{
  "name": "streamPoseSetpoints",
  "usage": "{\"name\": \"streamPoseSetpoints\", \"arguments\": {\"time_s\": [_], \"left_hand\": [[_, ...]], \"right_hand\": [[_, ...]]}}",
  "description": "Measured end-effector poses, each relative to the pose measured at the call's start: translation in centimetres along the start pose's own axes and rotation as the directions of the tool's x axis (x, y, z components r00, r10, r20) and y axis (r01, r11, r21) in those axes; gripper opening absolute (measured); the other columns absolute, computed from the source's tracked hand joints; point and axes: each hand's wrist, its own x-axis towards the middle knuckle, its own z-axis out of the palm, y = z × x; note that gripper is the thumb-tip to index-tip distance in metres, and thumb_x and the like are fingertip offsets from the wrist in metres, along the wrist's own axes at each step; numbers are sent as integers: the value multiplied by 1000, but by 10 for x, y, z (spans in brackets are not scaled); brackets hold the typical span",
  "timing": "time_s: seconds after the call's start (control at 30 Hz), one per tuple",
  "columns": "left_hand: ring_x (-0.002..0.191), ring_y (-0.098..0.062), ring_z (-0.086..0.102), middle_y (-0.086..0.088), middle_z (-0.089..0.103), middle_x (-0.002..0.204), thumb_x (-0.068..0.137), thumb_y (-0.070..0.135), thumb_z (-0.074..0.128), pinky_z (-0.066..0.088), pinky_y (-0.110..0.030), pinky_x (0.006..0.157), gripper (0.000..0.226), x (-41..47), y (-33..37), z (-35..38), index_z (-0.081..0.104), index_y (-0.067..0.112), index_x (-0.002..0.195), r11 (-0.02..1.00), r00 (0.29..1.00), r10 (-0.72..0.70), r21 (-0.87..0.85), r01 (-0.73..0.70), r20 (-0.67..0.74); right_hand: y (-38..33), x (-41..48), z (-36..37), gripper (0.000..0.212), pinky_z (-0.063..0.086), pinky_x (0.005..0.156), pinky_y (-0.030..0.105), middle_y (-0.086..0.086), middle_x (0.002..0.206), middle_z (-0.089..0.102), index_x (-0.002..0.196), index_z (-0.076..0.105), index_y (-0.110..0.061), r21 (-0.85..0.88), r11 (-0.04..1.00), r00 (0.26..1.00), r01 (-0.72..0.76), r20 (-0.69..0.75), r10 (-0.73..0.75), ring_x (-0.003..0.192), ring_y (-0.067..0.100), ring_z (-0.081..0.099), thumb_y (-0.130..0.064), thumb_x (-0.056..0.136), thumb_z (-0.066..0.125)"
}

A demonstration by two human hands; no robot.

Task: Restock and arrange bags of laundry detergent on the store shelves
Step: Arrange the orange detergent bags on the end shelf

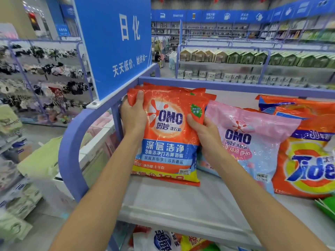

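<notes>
The red OMO bag (168, 134) stands tilted back at the left end of the top shelf (174, 201), on top of a few more red bags behind it. The left hand (133, 115) grips its upper left edge, thumb on the front, and the right hand (204, 134) grips its right edge, thumb on the front too. Just beside it on the right leans a pink OMO bag (250, 140), then Tide bags (306, 160) near the right end.
</notes>
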Motion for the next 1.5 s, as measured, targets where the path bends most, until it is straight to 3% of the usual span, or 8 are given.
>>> {"name": "streamPoseSetpoints", "arguments": {"time_s": [0.27, 0.4, 0.5, 0.67, 0.9, 1.0, 1.17, 1.5], "left_hand": [[78, 6, 68, 26, 58, 103, 93, 41, 70, 51, -13, 62, 55, -51, 0, -35, 41, 30, 138, 959, 985, 9, 279, -58, 173], [121, -9, 58, 19, 55, 130, 81, 44, 81, 52, -41, 99, 75, -92, -30, -60, 37, 38, 142, 864, 952, 80, 455, -215, 297], [156, -23, 11, 4, 10, 168, 82, 52, 77, 24, -51, 123, 109, -110, -45, -67, 4, 34, 160, 741, 913, 78, 589, -322, 401], [145, -23, -40, -2, -51, 153, 84, 58, 67, -7, -48, 123, 124, -117, -58, -69, -41, 41, 143, 572, 852, 24, 692, -440, 522], [149, -34, -33, -15, -41, 158, 84, 43, 77, -10, -51, 122, 125, -110, -59, -56, -32, 36, 146, 563, 870, 2, 718, -408, 493], [151, -33, -28, -11, -37, 161, 89, 31, 75, -8, -47, 123, 119, -124, -63, -55, -26, 34, 151, 584, 876, 68, 693, -423, 477], [157, -20, -12, -5, -9, 170, 93, 16, 69, -4, -29, 123, 82, -162, -64, -33, 22, 16, 160, 584, 785, 273, 552, -595, 557], [152, -17, 11, 3, 18, 168, 106, 20, 48, 10, -23, 121, 61, -197, -34, 44, 20, 18, 160, 674, 660, 222, 377, -636, 717]], "right_hand": [[17, -36, -34, 71, 63, 83, 40, -6, 111, 77, 129, 57, -19, -352, 935, 991, -40, 104, 82, 97, 14, 76, -31, 68, 91], [48, -53, -38, 79, 58, 93, 33, -24, 118, 70, 127, 51, -40, -628, 778, 982, 10, 153, 111, 104, -3, 69, -41, 61, 96], [49, -54, -33, 67, 55, 88, 24, -28, 115, 69, 123, 50, -41, -677, 734, 990, 56, 132, 47, 101, -9, 66, -31, 72, 92], [50, -58, -28, 53, 45, 68, 2, -27, 109, 67, 119, 50, -36, -673, 737, 995, 61, 99, 8, 91, -19, 61, -20, 82, 85], [39, -66, -29, 42, 43, 69, 1, -36, 94, 62, 107, 53, -43, -708, 700, 993, 94, 117, -15, 83, -26, 57, -32, 81, 84], [32, -74, -45, 39, 56, 82, 22, -22, 102, 68, 115, 63, -34, -747, 659, 993, 87, 10, -119, 90, -6, 66, -36, 82, 84], [8, -93, -111, 52, 47, 90, 30, 2, 124, 56, 129, 53, -14, -833, 549, 778, -66, -388, -495, 113, 19, 54, -30, 87, 79], [17, -106, -146, 69, 55, 77, 39, -2, 107, 66, 110, 55, -20, -747, 638, 837, -184, -460, -296, 96, 21, 66, -46, 58, 93]]}}
